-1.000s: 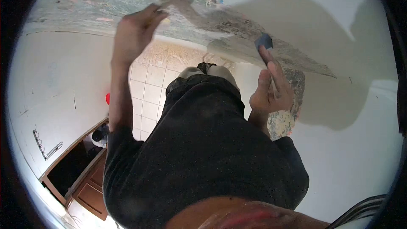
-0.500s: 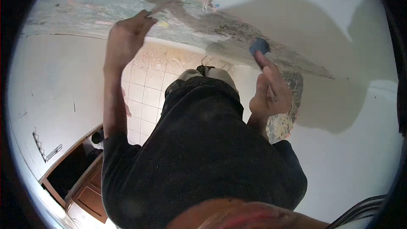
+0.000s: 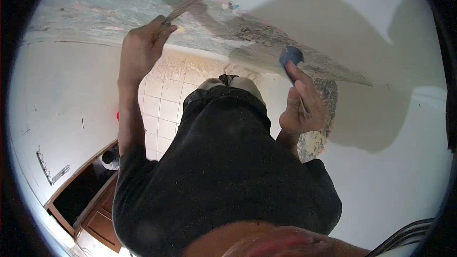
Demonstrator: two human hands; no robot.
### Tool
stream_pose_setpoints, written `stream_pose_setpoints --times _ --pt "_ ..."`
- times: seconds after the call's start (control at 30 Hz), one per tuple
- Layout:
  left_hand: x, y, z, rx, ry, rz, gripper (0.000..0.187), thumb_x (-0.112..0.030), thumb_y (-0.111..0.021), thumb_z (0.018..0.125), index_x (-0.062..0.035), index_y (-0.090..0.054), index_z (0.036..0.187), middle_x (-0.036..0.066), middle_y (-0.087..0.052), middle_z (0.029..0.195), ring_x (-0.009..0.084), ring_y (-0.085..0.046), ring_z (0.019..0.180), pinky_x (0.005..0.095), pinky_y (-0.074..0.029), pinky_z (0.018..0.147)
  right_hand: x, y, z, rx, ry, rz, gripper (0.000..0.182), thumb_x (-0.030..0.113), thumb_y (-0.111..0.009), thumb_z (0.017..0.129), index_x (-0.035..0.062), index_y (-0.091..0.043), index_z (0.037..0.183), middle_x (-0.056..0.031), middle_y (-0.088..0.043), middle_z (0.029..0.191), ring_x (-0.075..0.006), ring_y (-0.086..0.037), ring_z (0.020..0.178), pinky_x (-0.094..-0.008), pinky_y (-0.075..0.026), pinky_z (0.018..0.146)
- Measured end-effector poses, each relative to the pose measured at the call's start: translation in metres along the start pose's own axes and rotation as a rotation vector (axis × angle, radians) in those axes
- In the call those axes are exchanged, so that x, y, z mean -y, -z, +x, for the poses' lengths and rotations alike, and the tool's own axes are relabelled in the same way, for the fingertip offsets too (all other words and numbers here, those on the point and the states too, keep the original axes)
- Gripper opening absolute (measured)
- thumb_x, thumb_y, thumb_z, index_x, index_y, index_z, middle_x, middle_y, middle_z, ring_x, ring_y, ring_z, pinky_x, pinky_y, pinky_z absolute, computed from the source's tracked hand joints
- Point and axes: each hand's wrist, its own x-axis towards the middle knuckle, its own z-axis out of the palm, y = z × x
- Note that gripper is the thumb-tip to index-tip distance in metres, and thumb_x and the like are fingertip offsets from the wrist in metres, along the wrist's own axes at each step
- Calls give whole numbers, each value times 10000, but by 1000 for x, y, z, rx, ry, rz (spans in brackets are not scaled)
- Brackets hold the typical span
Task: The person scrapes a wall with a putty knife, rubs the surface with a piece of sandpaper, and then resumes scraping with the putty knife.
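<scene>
Mottled wall point(image 3: 100, 16), paint partly stripped, spans the area ahead of the wearer's dark shirt point(image 3: 223, 162). Far left of shirt: hook rack point(image 3: 47, 169) on a white wall point(image 3: 66, 90); brown panelled door point(image 3: 102, 223) below the rack, also left of shirt. Pale tiled floor point(image 3: 159, 107) just left of shirt's hem. Left hand point(image 3: 143, 50), ahead and left of shirt: fingers curled closed around one end of a flat stick-like tool point(image 3: 188, 5), which slants up and right before the mottled wall; contact cannot be told. Right hand point(image 3: 307, 102), ahead and right of shirt: fingers mostly straight, thumb near them, keeping hold of a blue-grey scraper point(image 3: 292, 55), index finger along it, blade close to the wall. Rough bare patch point(image 3: 326, 104) behind that hand, right of shirt. Dark cables point(image 3: 404, 235), far right, behind shirt.
</scene>
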Motion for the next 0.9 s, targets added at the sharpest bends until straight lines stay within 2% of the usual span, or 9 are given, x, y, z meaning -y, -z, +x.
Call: stream_pose_setpoints --times 0.1,0.23,0.33,0.43,0.57,0.63,0.7,0.83,0.9 --pt "-4 -28 10 -23 -281 -80 242 -147 -664 922 23 -639 1093 211 -667 777 281 -631 602 354 -495 579 -7 -3 -3 -57 -59 -1 208 -17 -569 936 -37 -629 1134 -324 -676 1017 -417 -681 1009 -468 -560 858" --pt "-7 -19 -2 9 -137 -54 253 -168 -664 924 40 -633 1065 215 -645 754 320 -617 595 373 -484 577 -3 -6 6 62 40 22 210 -63 -582 899 -58 -639 1101 -330 -677 999 -411 -689 990 -474 -558 858" --pt "3 -19 2 13 -94 -60 211 -223 -679 911 -35 -647 1002 165 -618 667 327 -584 545 393 -455 517 -4 -7 4 -23 -47 24 249 -111 -575 828 -52 -685 1043 -251 -709 1008 -366 -706 978 -451 -564 864" --pt "-6 -33 10 -122 -329 -73 204 -219 -672 919 -29 -645 990 153 -607 646 298 -578 528 383 -456 510 3 -18 8 3 -43 39 261 -105 -587 813 -42 -689 1045 -237 -715 1006 -359 -708 978 -448 -562 866" --pt "12 -10 3 24 -31 28 232 -251 -677 916 -31 -638 975 142 -650 682 271 -624 567 370 -481 537 0 -16 4 1 5 63 258 -81 -613 813 -21 -695 1051 -220 -716 1031 -349 -704 999 -443 -559 866" --pt "8 -16 7 11 -131 43 248 -215 -667 923 -5 -637 1053 167 -651 708 269 -617 566 365 -478 549 1 -15 -3 -19 -86 42 247 -70 -620 822 -15 -696 1050 -215 -716 1039 -343 -703 1007 -438 -559 862" --pt "6 -20 8 -6 -216 61 283 -178 -656 930 20 -636 1132 193 -653 735 266 -610 564 361 -474 560 2 -18 -1 39 -27 71 224 -45 -630 838 -9 -696 1049 -208 -718 1039 -339 -704 1005 -437 -559 857" --pt "10 -15 3 129 -11 26 253 -210 -643 939 -2 -633 1082 187 -678 801 336 -626 616 394 -473 572 8 -14 3 73 -2 35 228 -49 -637 830 -8 -696 1046 -205 -720 1035 -336 -706 1000 -435 -559 853" --pt "-4 -25 6 114 -158 50 241 -217 -637 943 -14 -635 1073 184 -666 769 329 -619 602 400 -468 565 10 -20 2 50 -45 50 238 -53 -642 818 -9 -696 1046 -203 -721 1029 -334 -707 997 -437 -560 853"
